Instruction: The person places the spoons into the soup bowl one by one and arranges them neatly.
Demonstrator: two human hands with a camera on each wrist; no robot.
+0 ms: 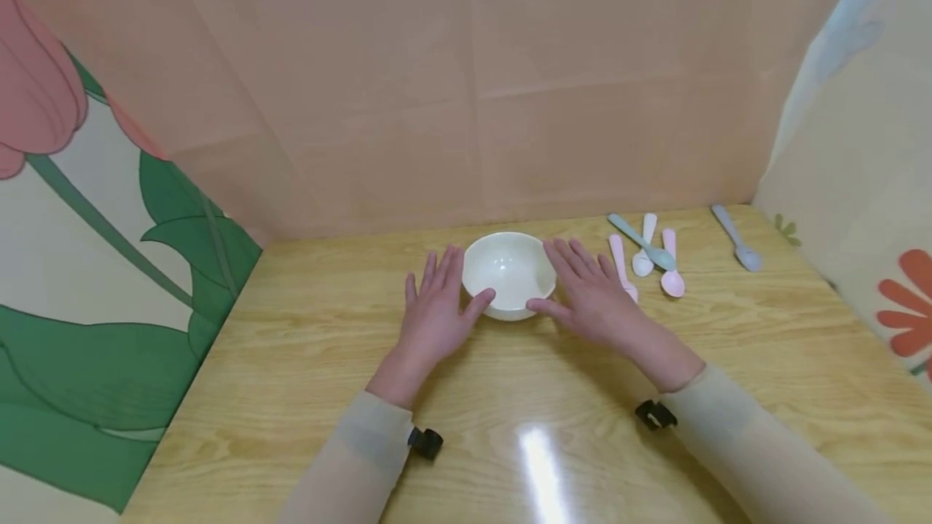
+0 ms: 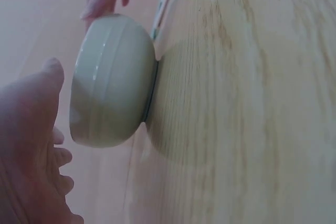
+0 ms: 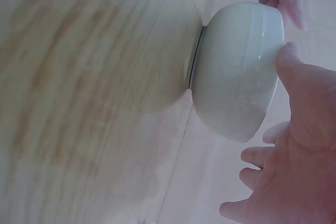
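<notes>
A small empty white bowl [image 1: 510, 272] [image 2: 113, 80] [image 3: 239, 72] stands upright on the wooden table [image 1: 306, 362]. My left hand [image 1: 437, 302] [image 2: 31, 150] lies just left of it, fingers straight and palm down, its thumb at the bowl's near side. To the bowl's right is my right hand [image 1: 591, 291] [image 3: 294, 145], also flat with straight fingers, thumb against the bowl's wall. Neither hand curls round the bowl. Each wrist view shows the other hand's fingertips beyond the bowl.
Several small spoons lie right of my right hand: a pink spoon [image 1: 620, 259], a white spoon [image 1: 644, 253], a teal spoon [image 1: 641, 241] and another pink spoon [image 1: 671, 272]. A grey-blue spoon [image 1: 737, 237] lies further right. Paper walls close the table's back and sides.
</notes>
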